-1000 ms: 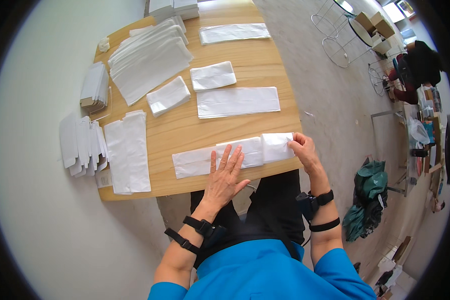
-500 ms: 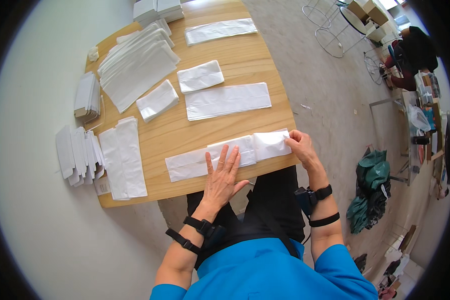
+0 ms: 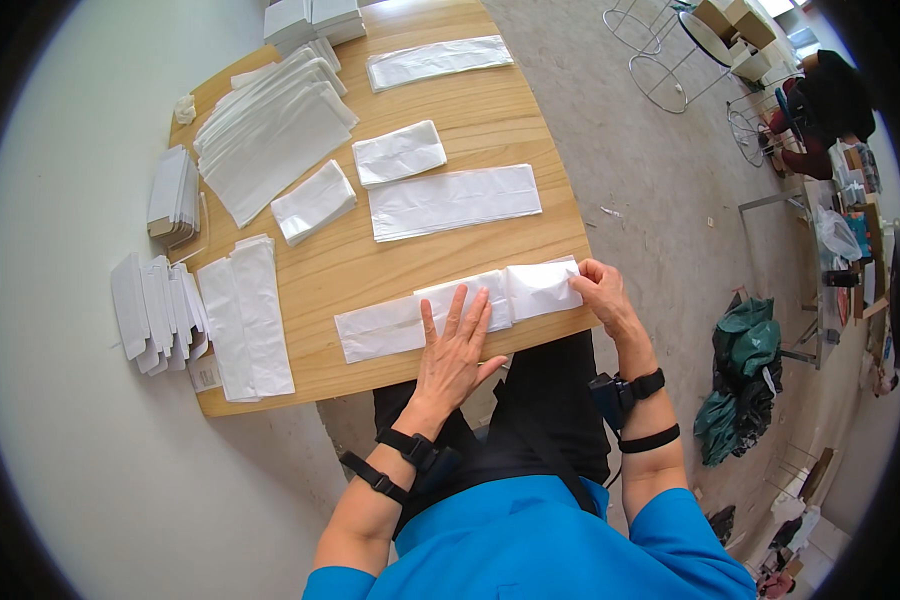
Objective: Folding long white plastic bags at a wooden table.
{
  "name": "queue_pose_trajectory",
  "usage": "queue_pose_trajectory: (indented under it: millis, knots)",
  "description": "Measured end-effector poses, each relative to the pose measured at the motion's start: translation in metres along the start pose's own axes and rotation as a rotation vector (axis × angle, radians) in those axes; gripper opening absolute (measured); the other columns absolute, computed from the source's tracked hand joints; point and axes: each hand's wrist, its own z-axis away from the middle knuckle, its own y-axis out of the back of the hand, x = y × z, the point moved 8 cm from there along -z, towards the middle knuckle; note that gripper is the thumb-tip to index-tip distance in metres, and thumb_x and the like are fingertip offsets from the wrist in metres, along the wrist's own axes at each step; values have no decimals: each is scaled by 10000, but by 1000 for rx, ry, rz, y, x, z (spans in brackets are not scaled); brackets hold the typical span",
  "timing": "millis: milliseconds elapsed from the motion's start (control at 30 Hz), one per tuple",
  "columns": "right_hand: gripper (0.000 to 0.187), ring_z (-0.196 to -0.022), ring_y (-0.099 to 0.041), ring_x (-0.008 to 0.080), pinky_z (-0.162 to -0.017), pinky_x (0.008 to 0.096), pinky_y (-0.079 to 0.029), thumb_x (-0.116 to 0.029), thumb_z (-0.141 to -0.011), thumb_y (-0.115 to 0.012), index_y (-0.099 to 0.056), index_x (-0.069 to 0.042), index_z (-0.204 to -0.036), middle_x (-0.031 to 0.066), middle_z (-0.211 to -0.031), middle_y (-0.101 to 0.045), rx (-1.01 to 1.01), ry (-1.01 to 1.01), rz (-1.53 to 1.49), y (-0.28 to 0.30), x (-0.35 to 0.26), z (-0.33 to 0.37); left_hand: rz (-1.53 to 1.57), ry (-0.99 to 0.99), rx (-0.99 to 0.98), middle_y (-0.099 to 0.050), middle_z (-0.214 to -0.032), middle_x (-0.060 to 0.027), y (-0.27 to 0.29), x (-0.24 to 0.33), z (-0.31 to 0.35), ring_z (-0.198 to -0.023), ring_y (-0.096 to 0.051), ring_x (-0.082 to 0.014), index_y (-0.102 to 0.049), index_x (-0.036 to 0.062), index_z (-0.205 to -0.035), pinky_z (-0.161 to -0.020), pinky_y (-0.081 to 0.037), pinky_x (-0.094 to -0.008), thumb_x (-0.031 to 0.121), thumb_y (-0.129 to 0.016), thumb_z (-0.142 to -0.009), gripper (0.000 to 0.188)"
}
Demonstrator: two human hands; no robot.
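A long strip of thin white folded sheet (image 3: 380, 332), paper or plastic, lies along the table's near edge. A second white layer (image 3: 542, 288) covers its right part, with a crease across it. My left hand (image 3: 452, 360) rests flat on the strip's middle, fingers spread. At the strip's right end, my right hand (image 3: 607, 297) pinches the corner of the upper layer between thumb and fingers. Beyond them lie a long white folded stack (image 3: 457, 203), a shorter folded piece (image 3: 400, 153) and another short one (image 3: 313, 203).
The wooden table (image 3: 310, 345) also bears a fanned pile of white sheets (image 3: 275, 140), a white stack (image 3: 248, 320) at left and a long strip (image 3: 440, 62) at the far side. White flat cartons (image 3: 160, 305) stand by the wall. Another person (image 3: 832, 100) is at far right.
My left hand has slid slightly to the right over the strip, and the strip's left end has shifted a little right. My right hand keeps its pinch in the same place.
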Motion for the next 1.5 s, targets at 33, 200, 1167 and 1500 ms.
queue_pose_trajectory:
  millis: [33, 200, 1167, 1500]
  knots:
    - [144, -646, -457, 67, -580, 241, -382, -129, -794, -609, -590, 9, -759, -25, -679, -535, -3, 3, -3, 0, -1, 0, -7, -4, -3, -262, -1539, -48, -1, 0, -1, -1458, -102, -280, -405, 30, -1405, -1127, 65, -625, 531, -642, -781, 835]
    - [136, -656, -470, 71, -586, 238, -388, -126, -794, -610, -602, 9, -778, -21, -695, -551, -4, -15, -14, 1, 3, -1, -23, -27, -8, -269, -1537, -41, -1, 3, -7, -1458, -104, -274, -394, 46, -1416, -1129, 66, -623, 535, -633, -787, 832]
    - [116, -658, -627, 233, -596, 339, -491, -108, -834, -660, -633, 5, -838, 122, -774, -644, 16, 506, 185, -106, -109, 57, 257, 587, 689, -518, -1264, -165, 75, -117, 95, -1161, -484, -313, -516, -20, -1231, -985, -386, -403, 171, -575, -906, 382]
    - [152, -738, -672, 260, -668, 331, -534, 37, -787, -598, -633, 48, -935, 180, -861, -665, -68, 408, 45, -178, -62, 56, 397, 1098, 539, -546, -871, -81, 39, -165, 123, -795, -543, -225, -585, 34, -1011, -712, -449, -370, 309, -721, -798, 373]
